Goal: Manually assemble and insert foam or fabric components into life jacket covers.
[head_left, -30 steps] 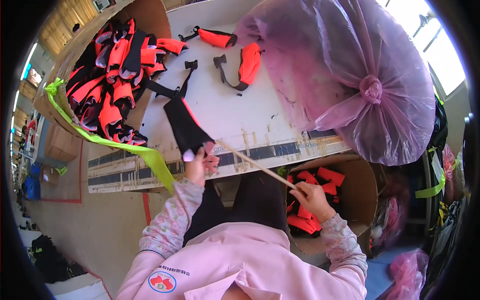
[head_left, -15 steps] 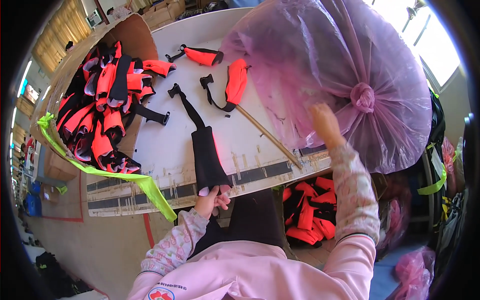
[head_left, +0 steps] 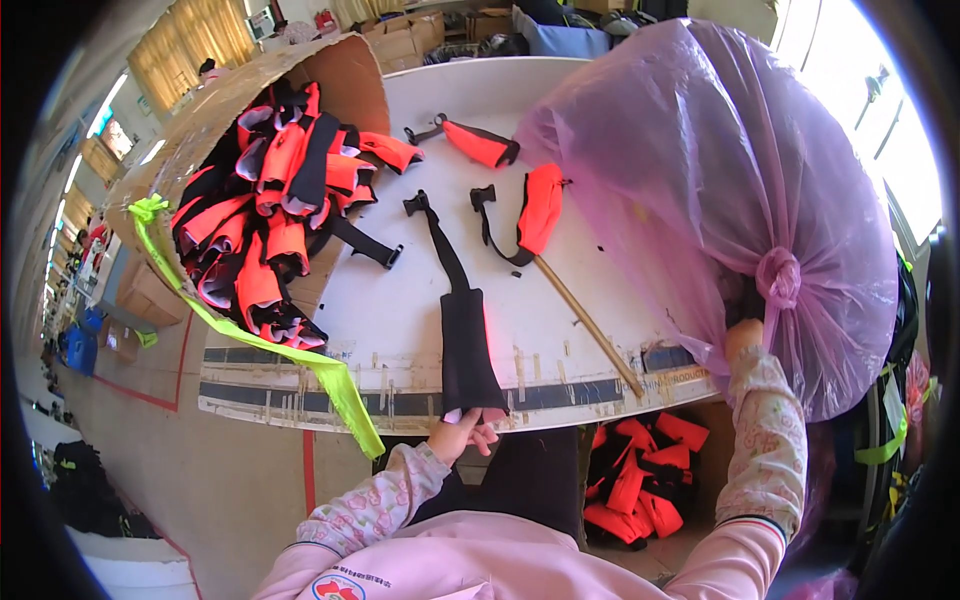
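Two hands in view. Left hand [head_left: 462, 432] at 6 o'clock, grip clamped on the near end of one black sleeve [head_left: 467, 350] with a strap and buckle, lying flat on the white desk [head_left: 560, 330] and running toward 12 from the grip. Right hand [head_left: 742, 338] at 3 o'clock, pressed against one big pink plastic bag [head_left: 720, 180], knotted; can't tell if that grip is closed. Two loose orange pieces at 12 [head_left: 480, 143] and [head_left: 541, 205]. One wooden stick [head_left: 585, 322] between sleeve and bag. One cardboard box [head_left: 330, 70] of orange-black pieces at 10, lime strap [head_left: 250, 335] across it. More orange pieces under the desk [head_left: 640, 470] at 5.
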Demonstrator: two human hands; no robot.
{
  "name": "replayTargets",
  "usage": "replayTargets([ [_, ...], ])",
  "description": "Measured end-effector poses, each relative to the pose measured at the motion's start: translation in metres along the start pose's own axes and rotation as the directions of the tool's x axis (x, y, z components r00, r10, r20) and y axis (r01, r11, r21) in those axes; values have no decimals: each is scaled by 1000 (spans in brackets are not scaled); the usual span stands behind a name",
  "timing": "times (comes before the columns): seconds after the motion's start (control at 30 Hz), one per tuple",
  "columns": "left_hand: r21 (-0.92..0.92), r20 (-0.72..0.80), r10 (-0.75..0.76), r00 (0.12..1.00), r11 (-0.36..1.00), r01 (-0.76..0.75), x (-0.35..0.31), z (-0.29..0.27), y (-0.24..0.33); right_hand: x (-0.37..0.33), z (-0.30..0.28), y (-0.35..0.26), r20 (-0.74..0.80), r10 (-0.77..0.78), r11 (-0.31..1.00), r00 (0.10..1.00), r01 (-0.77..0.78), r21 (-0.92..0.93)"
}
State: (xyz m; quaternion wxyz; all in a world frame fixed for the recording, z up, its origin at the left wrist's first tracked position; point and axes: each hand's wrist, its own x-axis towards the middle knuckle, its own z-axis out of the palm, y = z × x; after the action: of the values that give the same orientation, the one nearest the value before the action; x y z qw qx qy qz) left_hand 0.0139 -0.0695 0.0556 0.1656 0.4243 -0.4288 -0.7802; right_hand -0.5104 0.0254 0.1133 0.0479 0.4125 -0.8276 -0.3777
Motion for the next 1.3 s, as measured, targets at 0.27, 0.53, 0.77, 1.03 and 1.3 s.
replayTargets([
  [0.27, 59, -14, 1, 1000, 998, 0, -5, -2, -9, -26, -75, 3, -535, 159, 950, 829, 19, 312],
  [0.53, 11, 10, -9, 1000, 1000, 8, 4, 0, -1, -122, -222, -49, -921, 259, 503, 291, 773, 386],
  [0.77, -114, 114, 211, 971, 973, -198, 32, -11, -29, -222, -200, -161, -332, -716, -373, 614, 65, 926],
  [1.03, -181, 273, 306, 912, 948, -263, 11, -25, -33, -293, -150, -187, -292, -916, -402, 276, -599, 692],
  [1.3, 109, 180, 376, 909, 911, -398, 9, -20, -39, -282, -154, -210, -162, -885, -446, 437, -692, 568],
])
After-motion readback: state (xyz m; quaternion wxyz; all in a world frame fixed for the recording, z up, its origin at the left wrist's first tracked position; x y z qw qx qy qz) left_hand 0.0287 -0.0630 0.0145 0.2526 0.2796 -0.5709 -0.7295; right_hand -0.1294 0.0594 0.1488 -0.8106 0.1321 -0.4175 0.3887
